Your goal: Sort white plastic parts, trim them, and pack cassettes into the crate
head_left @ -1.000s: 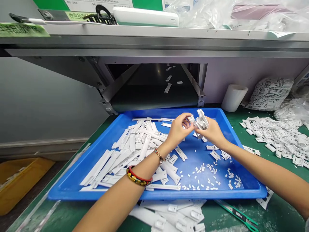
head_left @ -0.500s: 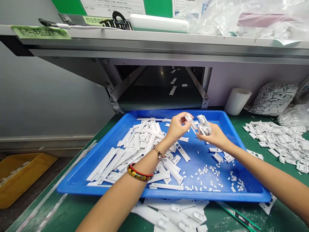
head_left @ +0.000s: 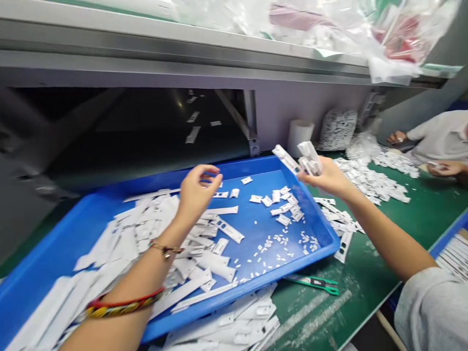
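My right hand (head_left: 325,176) is closed around a small stack of white plastic pieces (head_left: 310,158), held above the right rear corner of the blue tray (head_left: 331,246). A long white plastic strip (head_left: 285,158) sticks out leftward from the same grip. Over the middle of the tray, my left hand (head_left: 197,190) has loosely curled fingers with a gap between thumb and forefinger; nothing shows in it. Left of and below it lies a heap of long white plastic strips (head_left: 135,229). Small white pieces (head_left: 290,207) and tiny chips (head_left: 268,248) lie at the tray's right.
A green cutter knife (head_left: 316,282) lies in front of the tray, beside more strips (head_left: 234,319). Loose white parts (head_left: 365,178) are piled to the right, near a white roll (head_left: 300,136). Another person's hand (head_left: 442,168) is at far right. A conveyor belt (head_left: 164,131) ends behind the tray.
The view has swung right, bringing another person into sight. My left hand has let go of the strip and moved away leftward; my right hand keeps the strip and stack and is farther right.
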{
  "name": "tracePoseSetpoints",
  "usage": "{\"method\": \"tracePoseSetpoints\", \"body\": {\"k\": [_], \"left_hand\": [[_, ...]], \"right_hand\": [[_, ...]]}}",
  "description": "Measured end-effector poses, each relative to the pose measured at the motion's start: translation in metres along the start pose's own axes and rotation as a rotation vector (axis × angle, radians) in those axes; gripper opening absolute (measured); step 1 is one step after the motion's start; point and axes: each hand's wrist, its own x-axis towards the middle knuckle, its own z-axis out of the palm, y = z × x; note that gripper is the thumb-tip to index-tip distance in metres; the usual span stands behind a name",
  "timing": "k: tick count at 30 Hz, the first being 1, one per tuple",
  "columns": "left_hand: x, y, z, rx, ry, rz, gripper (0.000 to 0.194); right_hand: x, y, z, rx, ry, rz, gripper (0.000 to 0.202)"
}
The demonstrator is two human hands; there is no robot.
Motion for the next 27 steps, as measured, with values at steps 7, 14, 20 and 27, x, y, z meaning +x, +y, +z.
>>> {"method": "tracePoseSetpoints", "body": {"k": [7, 14, 20, 27], "left_hand": [[0.002, -0.004, -0.011, 0.263, -0.014, 0.072, 0.022], [0.002, -0.024, -0.017, 0.465, -0.101, 0.074, 0.024], [-0.002, -0.037, -0.018, 0.536, -0.219, 0.045, 0.019], [-0.002, -0.044, -0.019, 0.486, -0.460, -0.022, 0.019]], "right_hand": [[-0.115, 0.079, -0.060, -0.257, -0.002, 0.386, 0.025], [-0.121, 0.090, -0.043, -0.231, -0.285, 0.351, 0.023], [-0.118, 0.081, -0.048, -0.386, -0.318, 0.335, 0.023], [-0.110, 0.079, -0.048, -0.368, -0.408, 0.377, 0.013]]}}
